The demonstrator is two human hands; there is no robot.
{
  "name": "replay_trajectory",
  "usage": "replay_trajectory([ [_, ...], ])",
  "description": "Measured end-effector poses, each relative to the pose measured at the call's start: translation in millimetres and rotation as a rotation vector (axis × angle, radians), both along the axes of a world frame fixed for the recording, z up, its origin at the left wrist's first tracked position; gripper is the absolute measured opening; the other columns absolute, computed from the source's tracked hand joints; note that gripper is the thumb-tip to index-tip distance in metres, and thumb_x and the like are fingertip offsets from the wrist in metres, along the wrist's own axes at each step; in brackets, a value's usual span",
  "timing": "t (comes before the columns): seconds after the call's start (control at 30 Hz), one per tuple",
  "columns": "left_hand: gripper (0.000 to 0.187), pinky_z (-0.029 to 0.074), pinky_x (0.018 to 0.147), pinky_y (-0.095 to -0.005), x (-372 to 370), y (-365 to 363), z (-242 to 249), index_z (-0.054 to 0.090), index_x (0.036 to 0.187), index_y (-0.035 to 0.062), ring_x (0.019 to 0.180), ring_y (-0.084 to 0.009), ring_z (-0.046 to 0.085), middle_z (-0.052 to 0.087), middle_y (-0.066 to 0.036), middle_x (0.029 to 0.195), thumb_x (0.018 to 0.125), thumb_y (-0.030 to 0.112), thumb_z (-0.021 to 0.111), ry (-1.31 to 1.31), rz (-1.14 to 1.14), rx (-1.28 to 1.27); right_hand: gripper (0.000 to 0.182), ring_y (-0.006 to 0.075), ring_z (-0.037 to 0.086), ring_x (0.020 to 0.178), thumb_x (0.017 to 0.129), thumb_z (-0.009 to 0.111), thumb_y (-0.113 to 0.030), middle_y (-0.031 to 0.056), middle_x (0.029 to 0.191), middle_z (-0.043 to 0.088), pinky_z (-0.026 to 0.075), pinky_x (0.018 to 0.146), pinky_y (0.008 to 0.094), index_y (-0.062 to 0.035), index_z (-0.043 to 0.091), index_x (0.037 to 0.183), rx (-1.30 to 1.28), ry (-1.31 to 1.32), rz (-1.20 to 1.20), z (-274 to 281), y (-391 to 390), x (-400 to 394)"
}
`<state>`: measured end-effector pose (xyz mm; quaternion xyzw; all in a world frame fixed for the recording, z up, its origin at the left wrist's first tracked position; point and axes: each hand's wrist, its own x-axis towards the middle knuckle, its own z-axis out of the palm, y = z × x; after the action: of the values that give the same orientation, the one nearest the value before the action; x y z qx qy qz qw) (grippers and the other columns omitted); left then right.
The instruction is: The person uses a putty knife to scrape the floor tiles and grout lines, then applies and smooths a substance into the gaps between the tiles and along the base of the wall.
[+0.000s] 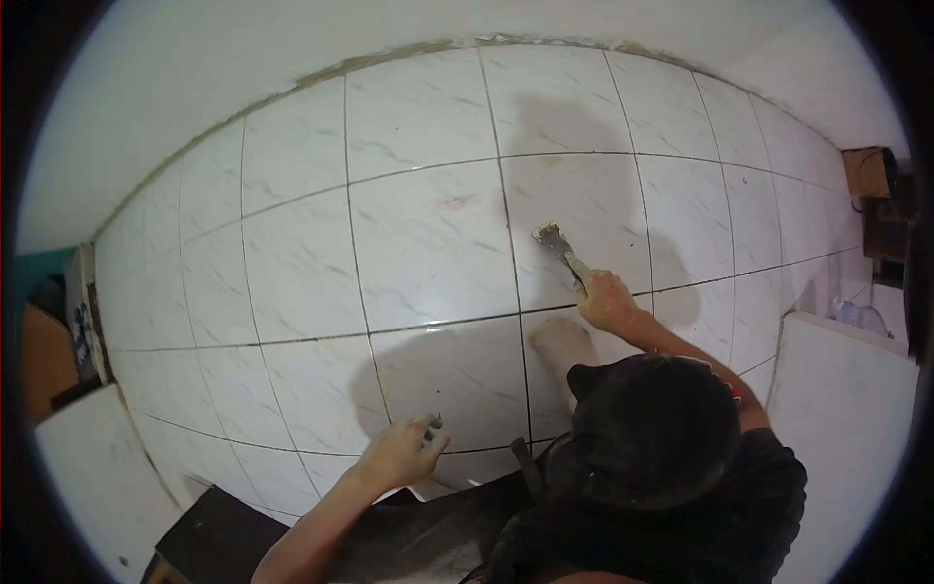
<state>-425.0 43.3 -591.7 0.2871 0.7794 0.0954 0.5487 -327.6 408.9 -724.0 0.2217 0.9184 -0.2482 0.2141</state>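
Observation:
In my right hand [608,302] is a putty knife [556,243], gripped by its handle, with pale residue caked on its blade end. The blade is over a white tile [584,200] with grey-green streaks, just right of a dark grout line. My left hand [401,456] is lower down on the left, its fingers curled around something small and greyish that I cannot make out. Between the hands, a pale, blurred shape [566,348] shows against the tiles. A black cap [652,433] and dark clothing cover the lower right, hiding part of the tiled surface.
A rough cement edge [336,70] runs where the tiles meet the white wall [243,58]. At the right are a cardboard box [866,172], a clear plastic bottle [860,316] and a white panel [842,409]. A dark box-like object [219,535] is at lower left.

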Motion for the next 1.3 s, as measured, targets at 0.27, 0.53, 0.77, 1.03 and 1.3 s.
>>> replay_trajectory([
  [0.27, 0.053, 0.046, 0.077, -0.0415, -45.6, 235.9, -177.8, 0.065, 0.096, -0.0039, 0.081, -0.0286, 0.061, 0.065, -0.021, 0.083, 0.096, 0.046, 0.048, -0.118, 0.679, 0.216, 0.027, 0.0137, 0.055, 0.057, 0.096, 0.057, -0.018, 0.0062, 0.084, 0.06, 0.041, 0.043, 0.0272, -0.0068, 0.046, 0.118, -1.327, -0.054, -1.03, -16.4, 3.5, -17.4],
  [0.53, 0.039, 0.048, 0.06, -0.0332, -55.9, 318.0, -218.9, 0.068, 0.098, -0.0036, 0.07, -0.0164, 0.061, 0.066, -0.008, 0.083, 0.094, 0.034, 0.06, -0.164, 1.01, 0.173, 0.027, 0.0074, 0.029, 0.044, 0.103, 0.044, -0.039, -0.005, 0.062, 0.036, 0.024, 0.038, 0.0248, -0.0175, 0.042, 0.087, -1.689, -0.078, -1.488, -12.7, 2.4, -48.6],
  [0.77, 0.04, 0.05, 0.065, -0.0387, -99.1, 342.1, -233.9, 0.068, 0.095, -0.008, 0.075, -0.0261, 0.068, 0.069, -0.019, 0.081, 0.091, 0.031, 0.06, -0.039, 0.983, 0.186, 0.035, 0.0085, 0.027, 0.043, 0.104, 0.037, -0.04, -0.0058, 0.059, 0.03, 0.022, 0.039, 0.0274, -0.017, 0.038, 0.077, -1.785, -0.145, -1.433, -21.3, 28.0, -95.3],
  [1.03, 0.038, 0.052, 0.07, -0.0356, -83.6, 341.2, -228.4, 0.069, 0.096, -0.0065, 0.079, -0.025, 0.07, 0.07, -0.02, 0.081, 0.09, 0.029, 0.059, -0.024, 1.034, 0.276, 0.033, 0.0085, 0.025, 0.042, 0.105, 0.035, -0.036, -0.0061, 0.058, 0.03, 0.02, 0.038, 0.027, -0.0174, 0.038, 0.077, -1.79, -0.118, -1.503, -9.8, 30.4, -96.0],
  [1.3, 0.039, 0.052, 0.07, -0.0408, -110.4, 372.8, -223.4, 0.069, 0.1, -0.0065, 0.073, -0.0315, 0.069, 0.07, -0.022, 0.083, 0.089, 0.03, 0.06, 0.057, 0.879, 0.206, 0.03, 0.0068, 0.025, 0.041, 0.105, 0.038, -0.037, -0.0058, 0.058, 0.03, 0.02, 0.034, 0.0234, -0.0186, 0.04, 0.081, -1.833, -0.057, -1.529, -13.6, 50.9, -109.8],
])
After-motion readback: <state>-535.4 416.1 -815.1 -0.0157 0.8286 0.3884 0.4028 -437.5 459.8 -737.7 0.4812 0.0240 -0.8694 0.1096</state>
